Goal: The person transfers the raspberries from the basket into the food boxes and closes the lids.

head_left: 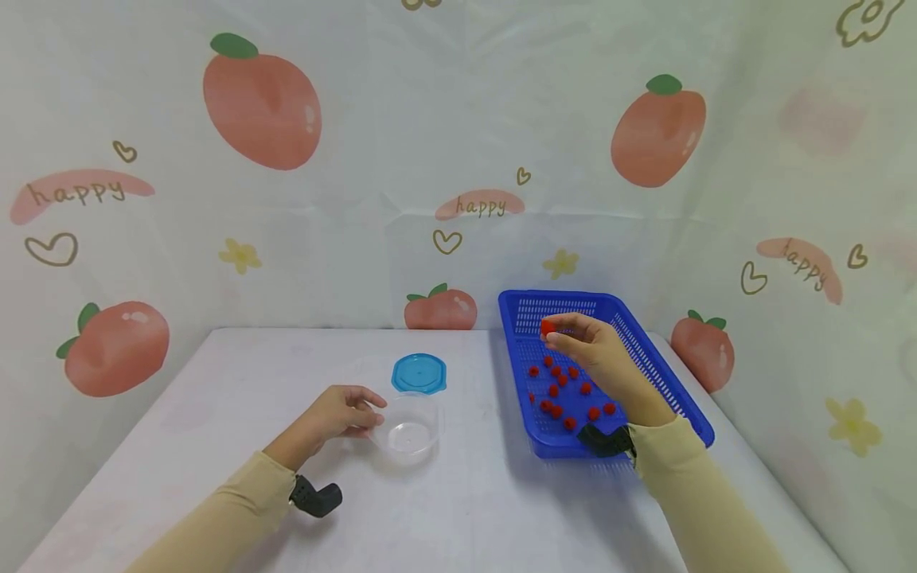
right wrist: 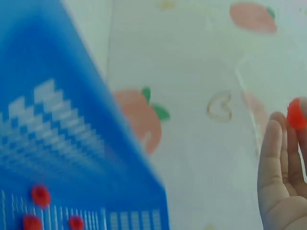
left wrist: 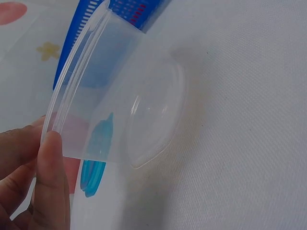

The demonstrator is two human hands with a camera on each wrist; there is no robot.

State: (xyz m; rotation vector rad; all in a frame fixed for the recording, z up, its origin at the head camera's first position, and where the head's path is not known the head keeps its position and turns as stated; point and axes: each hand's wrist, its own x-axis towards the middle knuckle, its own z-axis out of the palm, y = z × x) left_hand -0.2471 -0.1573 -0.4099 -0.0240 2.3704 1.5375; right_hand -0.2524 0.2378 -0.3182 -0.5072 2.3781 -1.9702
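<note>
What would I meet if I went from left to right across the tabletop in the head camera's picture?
The left grip → the clear container → the blue basket.

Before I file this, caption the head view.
Left hand holds a clear tub by its rim; right hand pinches a red berry above a blue basket.
</note>
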